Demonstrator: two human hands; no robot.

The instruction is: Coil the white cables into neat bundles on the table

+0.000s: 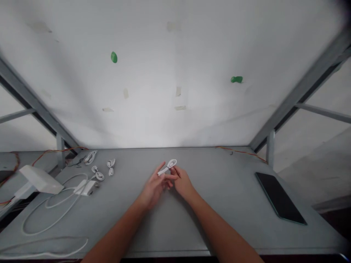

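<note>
A small white cable, coiled and bound round its middle with a dark tie, is held up over the middle of the grey table. My left hand grips one end of the bundle between thumb and fingers. From the other side, my right hand pinches it close to the dark tie; the exact fingertip contact is partly hidden. Both hands meet at the cable, and the looped end sticks up above them.
Several tied white cables lie at the back left. Nearer are a white power adapter with a long loose cord and a white box-like device. A dark phone or tablet rests at the right. Behind stands a white wall.
</note>
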